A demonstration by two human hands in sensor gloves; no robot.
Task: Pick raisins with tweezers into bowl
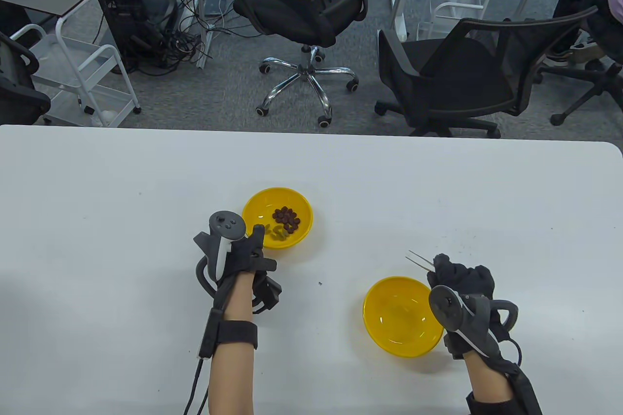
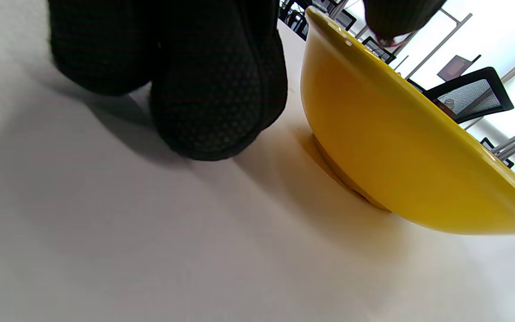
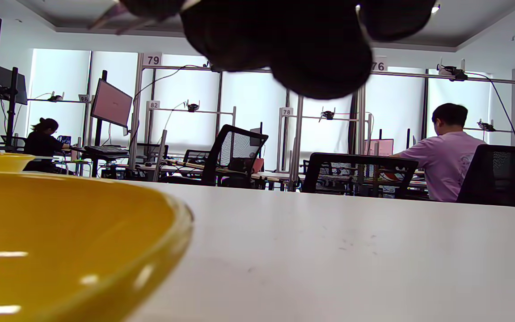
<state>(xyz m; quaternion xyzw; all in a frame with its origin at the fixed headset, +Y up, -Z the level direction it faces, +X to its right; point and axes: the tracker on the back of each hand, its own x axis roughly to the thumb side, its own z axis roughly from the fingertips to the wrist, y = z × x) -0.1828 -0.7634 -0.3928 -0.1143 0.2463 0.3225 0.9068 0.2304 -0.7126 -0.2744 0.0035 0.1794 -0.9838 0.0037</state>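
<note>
A yellow bowl [image 1: 258,206] near the table's middle holds several dark raisins [image 1: 285,218]. My left hand [image 1: 246,252] rests on the table at its near left rim, a finger touching the rim; its side shows in the left wrist view [image 2: 396,147]. An empty yellow bowl [image 1: 401,315] sits at the front right, also in the right wrist view [image 3: 61,246]. My right hand [image 1: 460,276] is at that bowl's right edge and grips metal tweezers [image 1: 419,260]. Their open tips point up-left past the bowl's far rim and hold nothing.
The white table [image 1: 146,191] spreads around both bowls. A tiny dark speck [image 1: 319,283] lies between them. Office chairs [image 1: 302,6] and a white cart [image 1: 73,74] stand on the floor beyond the far edge.
</note>
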